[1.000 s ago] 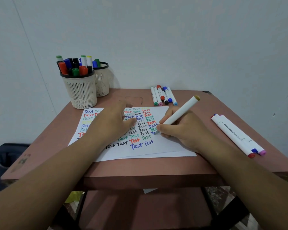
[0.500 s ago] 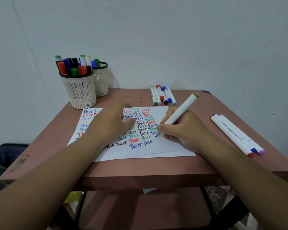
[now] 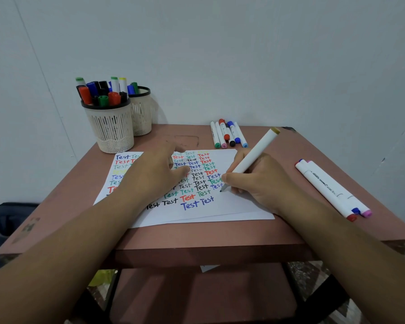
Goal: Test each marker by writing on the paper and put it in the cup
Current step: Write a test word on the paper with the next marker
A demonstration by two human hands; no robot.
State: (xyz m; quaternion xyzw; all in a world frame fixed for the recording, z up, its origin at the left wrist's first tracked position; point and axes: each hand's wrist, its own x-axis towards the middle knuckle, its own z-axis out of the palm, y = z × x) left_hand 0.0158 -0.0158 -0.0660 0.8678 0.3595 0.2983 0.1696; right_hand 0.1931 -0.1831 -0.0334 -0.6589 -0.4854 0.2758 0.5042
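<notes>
From the head camera, the right hand (image 3: 255, 181) pinches a white marker (image 3: 253, 157) in a writing grip; its long axis slants, dark tip down and toward the person on the paper (image 3: 232, 206), tan-capped end up and away toward the right; the left hand (image 3: 154, 174) lies flat on the paper with relaxed fingers, left of the marker; beyond the paper's far left corner stands a cup (image 3: 112, 129) full of markers, on the table (image 3: 208, 237); right of the paper lie capped white markers (image 3: 332, 190).
</notes>
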